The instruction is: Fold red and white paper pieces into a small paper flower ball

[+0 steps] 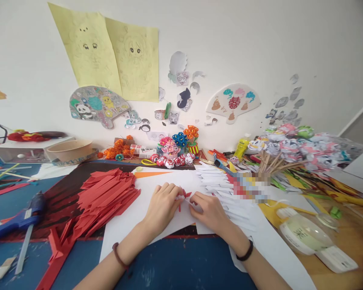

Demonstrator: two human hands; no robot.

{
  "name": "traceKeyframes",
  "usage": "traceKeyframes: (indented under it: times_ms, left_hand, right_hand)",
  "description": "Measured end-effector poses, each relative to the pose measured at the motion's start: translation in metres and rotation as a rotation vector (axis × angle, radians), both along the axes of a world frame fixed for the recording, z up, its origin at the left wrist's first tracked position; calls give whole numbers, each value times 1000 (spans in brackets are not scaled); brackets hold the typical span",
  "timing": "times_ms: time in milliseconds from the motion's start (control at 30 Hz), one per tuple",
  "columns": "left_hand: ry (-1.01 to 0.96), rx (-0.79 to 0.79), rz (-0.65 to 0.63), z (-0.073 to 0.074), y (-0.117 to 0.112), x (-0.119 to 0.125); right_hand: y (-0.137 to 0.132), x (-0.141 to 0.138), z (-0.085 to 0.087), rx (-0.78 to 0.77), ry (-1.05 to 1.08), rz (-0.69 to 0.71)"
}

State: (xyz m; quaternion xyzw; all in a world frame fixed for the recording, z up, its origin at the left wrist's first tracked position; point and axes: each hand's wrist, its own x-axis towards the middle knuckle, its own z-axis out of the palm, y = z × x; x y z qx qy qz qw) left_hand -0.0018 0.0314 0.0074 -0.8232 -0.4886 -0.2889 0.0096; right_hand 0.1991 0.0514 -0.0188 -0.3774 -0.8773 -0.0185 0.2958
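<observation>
Over white paper sheets [121, 229], my left hand [165, 203] pinches a small red folded paper piece [186, 194] between thumb and fingers. Narrow red ends stick out from the fingertips; the rest of the piece is hidden behind them. Close by on the right, my right hand [208, 211] has its fingers curled, with a gap between thumb and forefinger and nothing visible in it. Its forefinger lies beside one red tip; whether they touch I cannot tell. Left of the hands is a heap of red paper strips [105, 197]. White paper strips [220, 189] lie beyond my right hand.
A blue glue gun [27, 217] and a brush [1, 272] lie at left. Paper flowers [169, 147] stand by the wall, a bunch of stemmed paper flowers [290, 145] at right. A clear bottle [305, 231] lies near right; a yellow-green bottle [241, 148] stands behind.
</observation>
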Motion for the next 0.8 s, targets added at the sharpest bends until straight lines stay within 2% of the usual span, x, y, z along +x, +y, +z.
traceKeyframes:
  times_ms: [233,367,433,500,567,633,700,800]
  left_hand:
    - [-19,-27,-16,-3,1,3]
    - [18,-31,-50,-3,-1,5]
    - [33,-20,-71,-2,-3,5]
    - [27,-11,-82,0,-6,6]
    - [6,-14,-75,3,-8,6]
    - [-21,-31,-54,5,-10,5]
    - [-56,-67,-36,7,-12,3]
    - [-117,-130,-26,9,-11,0]
  right_hand:
    - [-3,3,2,-13,-24,35]
    - [-14,5,3,-53,-26,-24]
    - [-27,3,3,-52,-17,-101]
    - [-43,-5,1,20,42,-246]
    - [-60,-20,-4,84,162,-392]
    - [-72,-38,-10,68,292,-479]
    - [-77,-56,-16,40,304,-519]
    - [-70,-72,-17,5,261,-577]
